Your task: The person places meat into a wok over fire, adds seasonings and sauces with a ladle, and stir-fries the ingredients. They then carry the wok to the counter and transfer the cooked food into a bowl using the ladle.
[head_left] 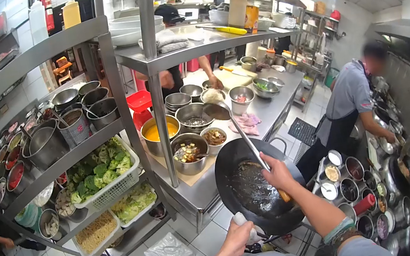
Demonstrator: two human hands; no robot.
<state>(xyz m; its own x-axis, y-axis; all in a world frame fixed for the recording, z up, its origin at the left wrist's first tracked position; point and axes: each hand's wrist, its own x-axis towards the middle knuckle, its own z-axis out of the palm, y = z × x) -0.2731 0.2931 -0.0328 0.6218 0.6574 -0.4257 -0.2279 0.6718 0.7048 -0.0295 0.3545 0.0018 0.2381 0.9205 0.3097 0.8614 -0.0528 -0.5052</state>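
My left hand [236,241] is closed round a white cloth [244,225] at the near edge of a dark wok [233,164], gripping the wok through it. A thin, shiny brown residue coats the wok's inside. My right hand [281,172] grips a long-handled ladle [244,133], its wooden handle end showing below the fist. The ladle's bowl reaches past the wok, over the metal bowls on the counter. Near it are a bowl of pale food [212,96], a pot of orange liquid [160,131], a pot of diced food [189,151] and a bowl of brown food [214,137].
A steel shelf post [160,114] rises left of the bowls. Shelves at left hold a broccoli basket [101,170] and a noodle tray [95,234]. One co-worker [353,89] stands at the stoves on the right; another person's hand [215,82] is across the counter. Plastic bags [169,252] lie on the floor.
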